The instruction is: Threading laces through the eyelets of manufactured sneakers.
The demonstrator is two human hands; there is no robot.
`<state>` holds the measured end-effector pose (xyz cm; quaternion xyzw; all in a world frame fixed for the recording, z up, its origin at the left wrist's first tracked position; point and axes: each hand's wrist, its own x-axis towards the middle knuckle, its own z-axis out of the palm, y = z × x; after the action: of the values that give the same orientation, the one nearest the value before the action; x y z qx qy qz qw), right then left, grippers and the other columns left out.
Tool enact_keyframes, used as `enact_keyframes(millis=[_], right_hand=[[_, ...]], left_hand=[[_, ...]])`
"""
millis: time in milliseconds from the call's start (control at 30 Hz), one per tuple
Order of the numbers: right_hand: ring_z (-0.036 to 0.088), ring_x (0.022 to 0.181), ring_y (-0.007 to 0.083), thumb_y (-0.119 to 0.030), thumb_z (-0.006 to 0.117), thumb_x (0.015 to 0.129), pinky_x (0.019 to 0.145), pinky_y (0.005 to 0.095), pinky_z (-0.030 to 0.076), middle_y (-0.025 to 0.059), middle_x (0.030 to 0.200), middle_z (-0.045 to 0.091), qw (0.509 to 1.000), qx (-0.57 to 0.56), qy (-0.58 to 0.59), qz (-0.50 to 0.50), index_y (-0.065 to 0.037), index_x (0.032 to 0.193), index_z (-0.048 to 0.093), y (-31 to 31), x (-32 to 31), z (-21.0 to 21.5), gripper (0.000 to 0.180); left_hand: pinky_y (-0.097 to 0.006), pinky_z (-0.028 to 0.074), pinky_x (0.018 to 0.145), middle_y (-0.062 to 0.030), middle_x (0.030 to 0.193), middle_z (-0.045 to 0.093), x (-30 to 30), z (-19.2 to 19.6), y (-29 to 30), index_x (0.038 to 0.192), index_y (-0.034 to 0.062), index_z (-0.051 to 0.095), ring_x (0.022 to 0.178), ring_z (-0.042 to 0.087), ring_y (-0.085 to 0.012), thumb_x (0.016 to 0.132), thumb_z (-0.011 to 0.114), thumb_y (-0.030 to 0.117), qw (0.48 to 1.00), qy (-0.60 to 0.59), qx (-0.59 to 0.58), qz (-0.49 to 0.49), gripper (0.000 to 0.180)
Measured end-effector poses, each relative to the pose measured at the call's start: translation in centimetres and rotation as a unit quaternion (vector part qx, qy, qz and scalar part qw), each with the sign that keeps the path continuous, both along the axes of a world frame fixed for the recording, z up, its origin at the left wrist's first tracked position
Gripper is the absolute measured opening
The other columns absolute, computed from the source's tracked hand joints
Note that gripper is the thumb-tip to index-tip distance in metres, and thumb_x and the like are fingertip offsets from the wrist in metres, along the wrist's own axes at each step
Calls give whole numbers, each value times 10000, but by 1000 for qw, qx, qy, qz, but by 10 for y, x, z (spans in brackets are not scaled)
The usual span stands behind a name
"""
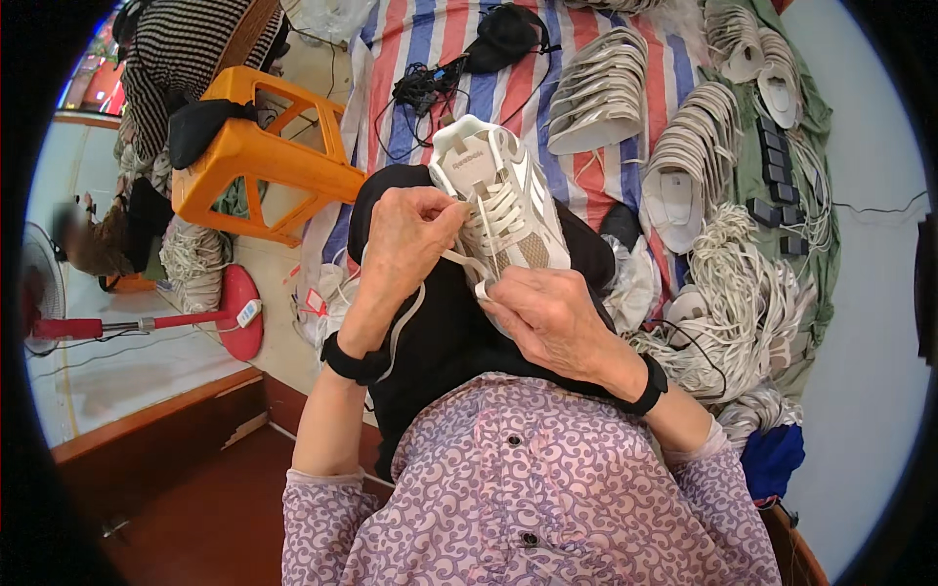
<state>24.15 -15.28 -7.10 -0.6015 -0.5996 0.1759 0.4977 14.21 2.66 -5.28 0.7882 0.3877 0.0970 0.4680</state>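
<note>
A white and beige sneaker (pixel 533 210) rests on my lap over black trousers, its heel pointing away from me. Its pale flat shoelace (pixel 503 210) crosses the tongue in several rows. My left hand (pixel 405 239) is closed at the left eyelet edge, thumb and forefinger pinching the lace there. A loose length of lace hangs below that hand beside its wrist. My right hand (pixel 549 317) is closed over the toe end, fingers curled, and hides most of the toe. Another stretch of lace runs to the right hand's fingertips; whether they grip it is unclear.
An orange plastic stool (pixel 264 161) stands at the left, with a red-based fan (pixel 239 313) beyond it. Stacked shoe uppers (pixel 596 93) sit on a striped sheet (pixel 513 93) ahead. Heaped laces (pixel 733 313) lie at the right. Black cables (pixel 430 88) trail across the sheet.
</note>
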Motion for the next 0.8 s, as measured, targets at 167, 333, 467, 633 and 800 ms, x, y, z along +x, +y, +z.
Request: enact_keyframes(millis=[167,333,467,633,800], right_hand=[[602,648,321,-80,692,843,547,414,450,118,714,548,1000,20,12,-5,-16,789,570,0,2,-6,147],[605,650,319,-87,695,841,543,411,449,118,710,546,999,30,10,-5,-17,781,566,0,3,-10,158],[579,616,318,-60,695,844,536,401,441,128,697,531,999,35,29,-9,-10,805,581,1,4,-10,130],[584,613,321,-62,694,845,531,402,447,128,691,538,998,35,44,-20,-11,806,581,2,6,-14,130],[582,617,309,-86,707,827,534,396,451,107,698,524,999,24,-12,-26,-26,815,593,1,3,-10,130]], left_hand=[[-295,434,523,-88,564,590,13,13,11,767,-68,696,527,541,-117,789,678,173,986,92,104,-88,242],[-378,498,577,-216,607,603,23,12,12,727,-57,672,558,646,-323,761,652,145,976,87,167,-112,206],[-394,503,589,-231,633,606,32,10,4,722,-49,671,611,657,-366,777,655,151,973,82,196,-91,209],[-392,514,598,-197,649,650,25,7,-3,782,-32,695,621,674,-346,799,664,161,977,45,193,-83,196],[-380,517,595,-173,635,655,26,2,-3,788,-35,695,616,681,-329,795,666,125,978,44,199,-51,163]])
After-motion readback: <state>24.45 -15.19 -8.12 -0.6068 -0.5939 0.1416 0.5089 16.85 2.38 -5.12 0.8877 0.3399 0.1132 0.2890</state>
